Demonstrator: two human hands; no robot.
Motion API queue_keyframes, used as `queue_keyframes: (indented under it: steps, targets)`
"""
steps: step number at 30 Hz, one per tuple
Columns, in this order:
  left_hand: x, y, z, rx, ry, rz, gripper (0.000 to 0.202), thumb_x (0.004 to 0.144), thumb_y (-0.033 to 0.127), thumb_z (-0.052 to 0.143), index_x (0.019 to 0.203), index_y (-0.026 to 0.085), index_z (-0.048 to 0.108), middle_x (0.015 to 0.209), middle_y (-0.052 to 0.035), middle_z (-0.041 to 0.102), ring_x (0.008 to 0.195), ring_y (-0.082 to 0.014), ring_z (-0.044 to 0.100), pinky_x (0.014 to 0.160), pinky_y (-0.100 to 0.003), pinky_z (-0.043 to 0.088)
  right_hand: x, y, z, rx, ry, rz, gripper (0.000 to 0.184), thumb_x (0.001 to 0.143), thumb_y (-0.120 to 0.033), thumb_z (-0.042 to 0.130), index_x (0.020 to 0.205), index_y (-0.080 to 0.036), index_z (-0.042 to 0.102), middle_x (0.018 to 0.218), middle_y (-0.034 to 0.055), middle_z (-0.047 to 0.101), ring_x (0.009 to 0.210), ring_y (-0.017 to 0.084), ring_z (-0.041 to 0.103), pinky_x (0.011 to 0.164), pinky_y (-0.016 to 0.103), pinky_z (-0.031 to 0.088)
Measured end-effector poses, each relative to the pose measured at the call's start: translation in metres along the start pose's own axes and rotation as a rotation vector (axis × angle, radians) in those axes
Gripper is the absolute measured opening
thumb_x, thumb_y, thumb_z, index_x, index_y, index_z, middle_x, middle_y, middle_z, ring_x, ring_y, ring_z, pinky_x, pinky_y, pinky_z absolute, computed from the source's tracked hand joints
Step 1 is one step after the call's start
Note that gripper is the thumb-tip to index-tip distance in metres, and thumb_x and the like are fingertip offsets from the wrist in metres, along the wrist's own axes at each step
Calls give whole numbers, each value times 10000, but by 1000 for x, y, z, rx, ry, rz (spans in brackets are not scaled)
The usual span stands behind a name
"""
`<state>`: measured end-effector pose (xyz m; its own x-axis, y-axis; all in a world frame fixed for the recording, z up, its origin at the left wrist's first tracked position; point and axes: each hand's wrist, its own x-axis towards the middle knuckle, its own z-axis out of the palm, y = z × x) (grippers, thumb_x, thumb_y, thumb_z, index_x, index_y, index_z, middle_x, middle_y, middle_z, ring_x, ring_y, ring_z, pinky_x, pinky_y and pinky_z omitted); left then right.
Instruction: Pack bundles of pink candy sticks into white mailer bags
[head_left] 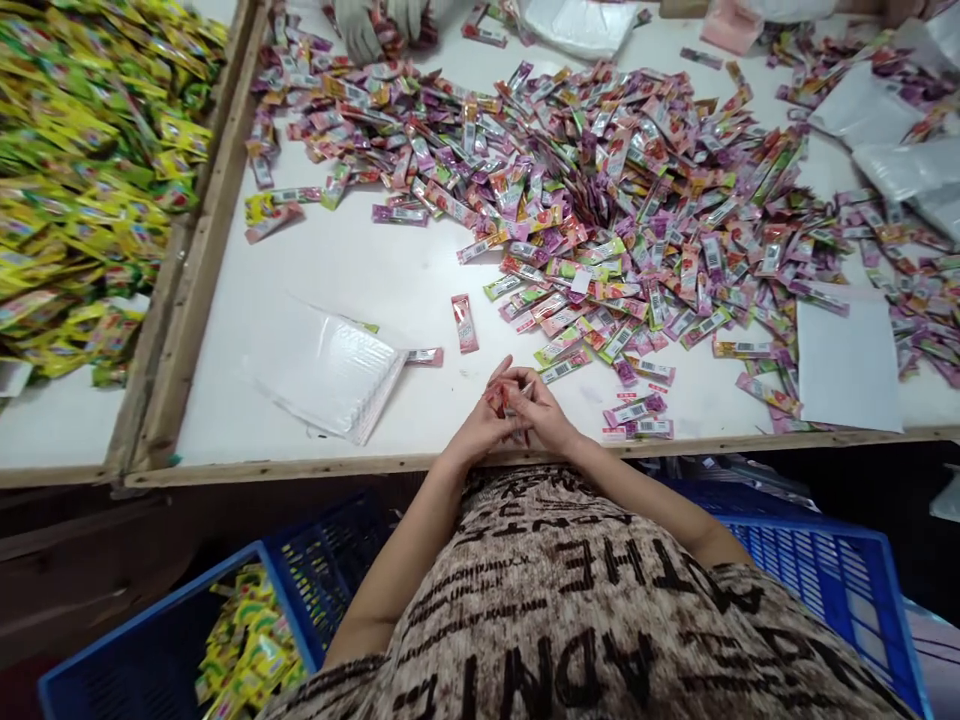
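Note:
My left hand (478,428) and my right hand (547,414) meet close to the table's front edge. Their fingers are closed together around small reddish stick packets (513,405), mostly hidden by the fingers, so how many cannot be made out. Just beyond the hands, a single pink stick packet (464,324) lies by itself on the white table. Left of it, a stack of clear plastic bags (341,365) partly covers another stick packet (425,357). A large heap of pink, purple and green stick packets (600,190) spreads behind and to the right.
Yellow packets (82,150) fill the section left of a wooden divider (199,230). At the far side are a co-worker's gloved hands (382,25). A white sheet (847,360) lies at right. Blue crates (259,590) stand below the front edge (300,470).

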<state>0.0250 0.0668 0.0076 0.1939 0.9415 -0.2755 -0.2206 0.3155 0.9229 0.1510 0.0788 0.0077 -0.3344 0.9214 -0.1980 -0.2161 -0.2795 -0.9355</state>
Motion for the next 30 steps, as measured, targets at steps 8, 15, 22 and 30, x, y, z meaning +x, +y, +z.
queue_keyframes:
  steps: [8, 15, 22, 30]
  targets:
    - [-4, 12, -3, -61, 129, -318, 758, 555, 303, 921, 1240, 165, 625, 892, -68, 734, 680, -220, 687, 467, -294, 550, 9, -37, -73, -1134, 35, -317, 311, 945, -243, 499, 1221, -197, 634, 1177, 144, 609, 1149, 312, 484, 1027, 485, 363]
    - [-1, 5, -4, -49, 179, -158, 437, 566, 318, 914, 881, 157, 657, 799, -29, 723, 759, -209, 706, 650, -308, 582, 4, -24, -106, -1512, -85, -339, 245, 899, -93, 437, 978, -167, 657, 1016, 140, 642, 995, 285, 490, 891, 424, 354]
    - [-12, 9, -17, -290, 134, -223, 499, 700, 296, 825, 1135, 155, 627, 958, -95, 763, 789, -211, 733, 730, -355, 600, 36, -52, -120, -1476, -2, -315, 333, 899, -191, 477, 1205, -117, 585, 1142, 189, 596, 1061, 329, 488, 919, 438, 375]
    - [-10, 8, -17, -426, -3, -232, 672, 638, 146, 818, 1277, 162, 611, 1203, -146, 725, 1107, -312, 698, 1047, -492, 486, 59, -39, -106, -1643, -156, -365, 371, 816, -65, 461, 1123, -133, 657, 1072, 166, 594, 1031, 319, 480, 899, 441, 359]
